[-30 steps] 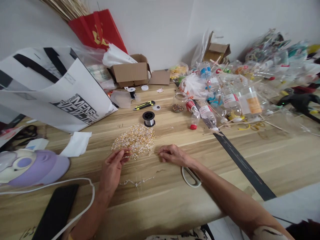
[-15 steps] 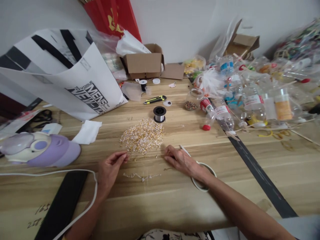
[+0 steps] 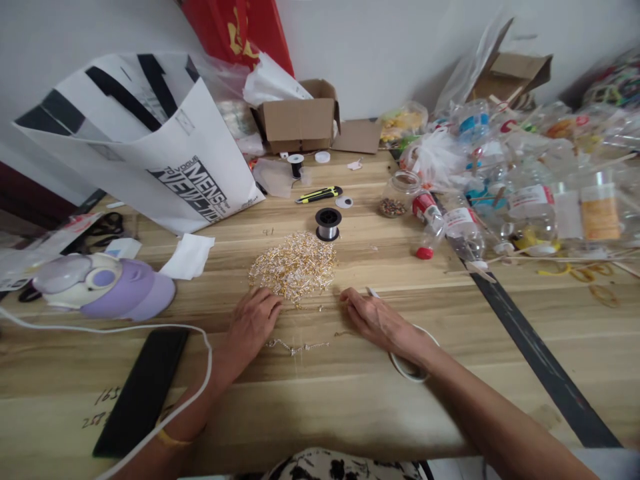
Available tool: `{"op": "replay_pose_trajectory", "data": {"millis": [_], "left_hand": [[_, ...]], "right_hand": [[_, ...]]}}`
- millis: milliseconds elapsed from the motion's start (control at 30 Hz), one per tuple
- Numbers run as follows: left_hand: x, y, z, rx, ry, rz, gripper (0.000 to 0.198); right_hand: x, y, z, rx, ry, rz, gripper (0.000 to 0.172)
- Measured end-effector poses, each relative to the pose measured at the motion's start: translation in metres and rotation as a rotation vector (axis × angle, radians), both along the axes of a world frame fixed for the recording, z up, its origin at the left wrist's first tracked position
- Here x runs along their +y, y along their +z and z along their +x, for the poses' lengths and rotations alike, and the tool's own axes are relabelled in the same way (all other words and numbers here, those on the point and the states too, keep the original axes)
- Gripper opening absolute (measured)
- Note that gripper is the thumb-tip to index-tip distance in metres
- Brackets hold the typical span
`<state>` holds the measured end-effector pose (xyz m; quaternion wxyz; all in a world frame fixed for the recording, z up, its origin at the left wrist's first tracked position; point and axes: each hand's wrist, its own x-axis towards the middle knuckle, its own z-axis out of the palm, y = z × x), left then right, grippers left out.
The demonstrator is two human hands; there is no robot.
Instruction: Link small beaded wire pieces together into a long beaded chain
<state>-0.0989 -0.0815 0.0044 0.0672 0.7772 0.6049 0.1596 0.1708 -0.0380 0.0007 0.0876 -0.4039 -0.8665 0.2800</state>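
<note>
Fingers bent and palm down, my left hand (image 3: 256, 317) rests at the near left edge of a pile of small gold and clear beads (image 3: 294, 265). Opposite it, my right hand (image 3: 371, 317) has thumb and fingertips pinched together. A thin chain (image 3: 321, 308) with a small shiny piece on it runs between the fingertips of both hands, just in front of the pile. Its short gold tail shows below the right fingers. Nearer to me lies a sparkling chain (image 3: 299, 348), flat on the table. A black spool of fine wire (image 3: 328, 225) stands behind the pile.
A white cable ring (image 3: 413, 380) lies under my right wrist, and a white cable (image 3: 209, 353) crosses my left forearm. A purple cap (image 3: 127, 287) and a black phone-like slab (image 3: 143, 393) are at left. Behind are a cutter knife (image 3: 319, 195) and bead jar (image 3: 393, 205); plastic bottles (image 3: 530, 200) crowd the right.
My left hand has moved right and away from me, turning palm down at the pile's edge. The thin chain now shows stretched between the hands. My right hand has barely moved; the view has shifted slightly.
</note>
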Motion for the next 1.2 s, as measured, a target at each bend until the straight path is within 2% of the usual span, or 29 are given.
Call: {"op": "replay_pose_trajectory", "data": {"millis": [200,367,500,633,733,800,900,1100,1200], "left_hand": [[0.007,-0.003,-0.003,0.146,-0.078,-0.014,0.020],[0.008,-0.002,-0.004,0.033,-0.051,0.029,0.020],[0.002,0.002,-0.006,-0.247,0.152,0.090,0.012],[-0.006,0.006,-0.013,-0.595,0.423,0.045,0.011],[-0.009,0.005,-0.019,-0.793,0.543,0.040,0.015],[-0.011,0.003,-0.025,-0.849,0.594,0.074,0.019],[-0.015,-0.002,-0.033,-0.805,0.608,0.103,0.026],[-0.026,-0.010,-0.048,-0.365,0.476,0.149,0.018],[-0.030,-0.013,-0.051,-0.183,0.435,0.166,0.018]], "right_hand": [[-0.002,0.002,0.002,-0.053,-0.026,0.035,0.024],[-0.003,0.003,0.004,-0.092,-0.055,0.077,0.016],[-0.003,0.008,0.004,-0.149,-0.027,0.126,0.017],[-0.003,0.010,0.003,-0.133,-0.008,0.149,0.018],[-0.003,0.007,0.001,-0.094,0.022,0.165,0.018],[-0.004,0.006,0.000,-0.074,0.043,0.164,0.018],[-0.006,0.006,-0.002,-0.049,0.082,0.136,0.017],[-0.013,0.012,-0.011,-0.029,0.153,0.063,0.016],[-0.015,0.010,-0.015,-0.031,0.161,0.081,0.020]]}}
